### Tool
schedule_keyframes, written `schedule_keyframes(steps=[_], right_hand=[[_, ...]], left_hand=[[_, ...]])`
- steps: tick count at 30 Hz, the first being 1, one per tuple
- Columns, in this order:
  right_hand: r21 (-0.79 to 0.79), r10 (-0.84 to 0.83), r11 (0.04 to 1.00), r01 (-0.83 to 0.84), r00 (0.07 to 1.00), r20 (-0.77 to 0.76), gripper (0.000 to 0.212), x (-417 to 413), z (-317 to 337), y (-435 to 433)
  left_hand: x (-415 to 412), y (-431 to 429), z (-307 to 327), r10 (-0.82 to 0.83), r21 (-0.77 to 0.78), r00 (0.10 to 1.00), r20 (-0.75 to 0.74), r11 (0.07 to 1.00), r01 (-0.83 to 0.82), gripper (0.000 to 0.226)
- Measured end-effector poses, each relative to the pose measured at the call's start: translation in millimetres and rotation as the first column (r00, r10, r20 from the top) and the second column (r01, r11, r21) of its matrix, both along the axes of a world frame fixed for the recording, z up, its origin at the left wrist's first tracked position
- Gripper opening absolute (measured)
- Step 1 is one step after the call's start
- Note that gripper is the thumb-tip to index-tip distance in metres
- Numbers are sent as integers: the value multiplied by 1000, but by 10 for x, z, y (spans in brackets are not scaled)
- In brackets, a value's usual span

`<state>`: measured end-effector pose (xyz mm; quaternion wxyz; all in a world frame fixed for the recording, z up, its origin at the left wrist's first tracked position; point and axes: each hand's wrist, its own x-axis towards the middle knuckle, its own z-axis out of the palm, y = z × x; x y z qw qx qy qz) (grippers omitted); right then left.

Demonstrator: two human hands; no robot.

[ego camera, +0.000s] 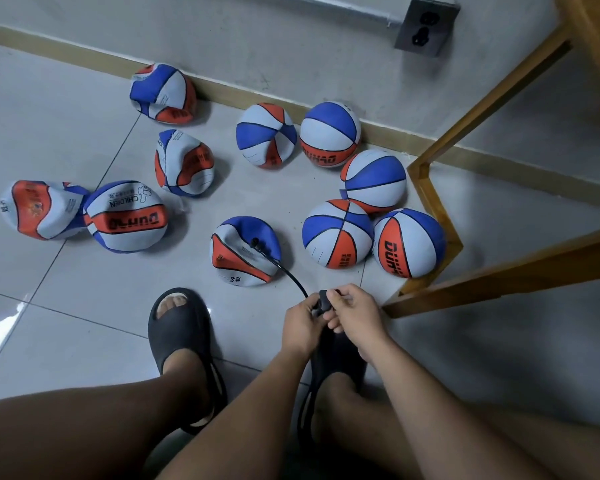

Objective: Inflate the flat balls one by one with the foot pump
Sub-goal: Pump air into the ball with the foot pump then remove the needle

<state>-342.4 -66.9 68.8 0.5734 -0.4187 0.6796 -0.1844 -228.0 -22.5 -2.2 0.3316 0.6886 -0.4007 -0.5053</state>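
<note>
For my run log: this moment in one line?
left hand + right hand: grip black pump part | hose: plugged into flat ball

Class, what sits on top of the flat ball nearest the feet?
A black hose end rests on the flat ball's blue panel; its hose leads to a pump part that left hand and right hand grip. The valve underneath is covered.

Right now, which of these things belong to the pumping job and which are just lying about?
In the job: flat ball with hose plugged in; black pump part, gripped by left hand and right hand; other flat balls waiting.
Lying about: round balls, already full; wall socket; wooden frame.
</note>
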Motion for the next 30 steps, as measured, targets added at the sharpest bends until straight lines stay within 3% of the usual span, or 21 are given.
schedule_keyframes(steps=[3, 9, 12, 18, 25, 28, 30], right_hand=[[-23, -32, 999, 34, 995, 90, 19, 90, 217, -49], [-207, -12, 977, 56, 978, 207, 21, 310, 697, -266], [-131, 10, 991, 17, 978, 208, 18, 260, 538, -153], [-48, 8, 999, -3, 993, 114, 12, 160, 105, 23], [-44, 22, 999, -21, 999, 34, 15, 196, -65, 68], [-115, -13, 993, 21, 997, 74, 15, 299, 132, -19], [-181, -32, 982, 55, 991, 126, 19, 388, 370, -130]], left_hand=[[31, 8, 0, 30, -10, 999, -23, 999, -30, 18], [134, -48, 33, 93, 23, 988, -123, 996, -91, 55], [146, -33, 47, 56, 27, 993, -106, 998, -53, 31], [148, 35, 22, 16, 76, 998, -66, 997, -10, 7], [150, 57, -10, 13, 105, 1000, 2, 994, -13, 22], [157, 37, -14, 24, 97, 999, -21, 995, -21, 27], [156, 13, -12, 39, 90, 998, -52, 995, -34, 17]])
